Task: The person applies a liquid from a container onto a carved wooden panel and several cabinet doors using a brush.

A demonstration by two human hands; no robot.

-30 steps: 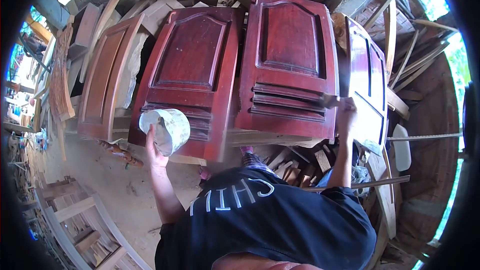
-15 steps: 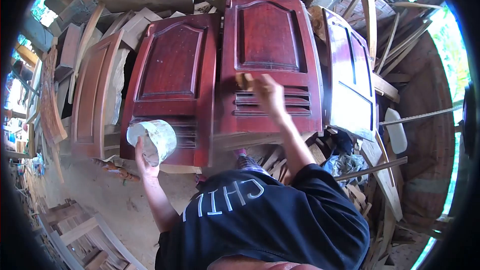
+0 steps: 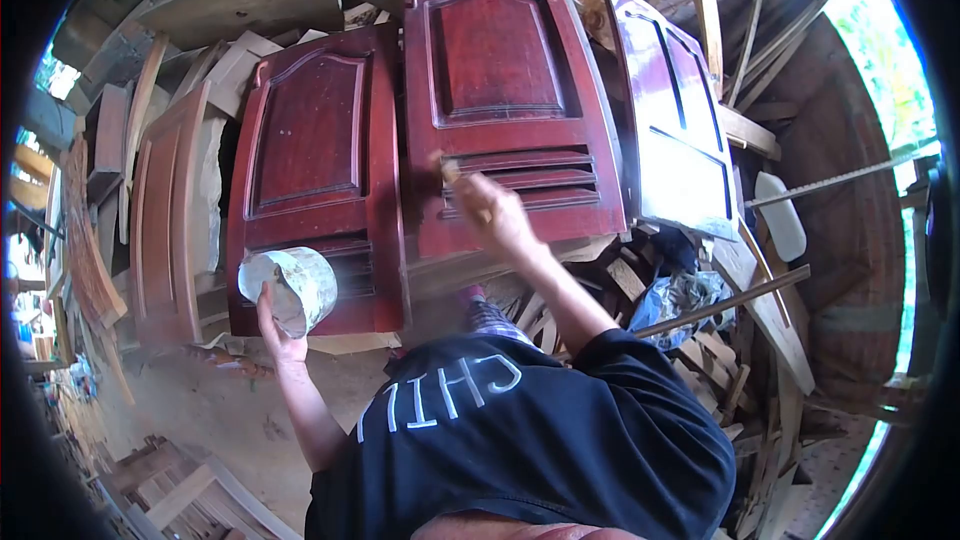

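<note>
My left hand (image 3: 284,338) is closed round the lower side of a pale, stained tub (image 3: 305,290), tilted in front of the left red panel door (image 3: 305,140). In my right hand (image 3: 497,218) is a small brush (image 3: 449,171), its tip at the left end of the slats of the middle red panel door (image 3: 500,55). The fingers wrap round the brush and hide most of its handle. Both doors lean side by side, dark red, each with an arched panel above slats.
On the right leans a glossy panel door (image 3: 680,125), with scrap wood (image 3: 785,340) and a plastic bag (image 3: 680,305) below it. A brown unpainted door (image 3: 160,230) stands at the left. A wooden frame (image 3: 195,490) lies at the lower left.
The view has shifted, so the doors sit further left. My right hand and the brush have moved left and down to the left ends of the slats. The tub stays in my left hand.
</note>
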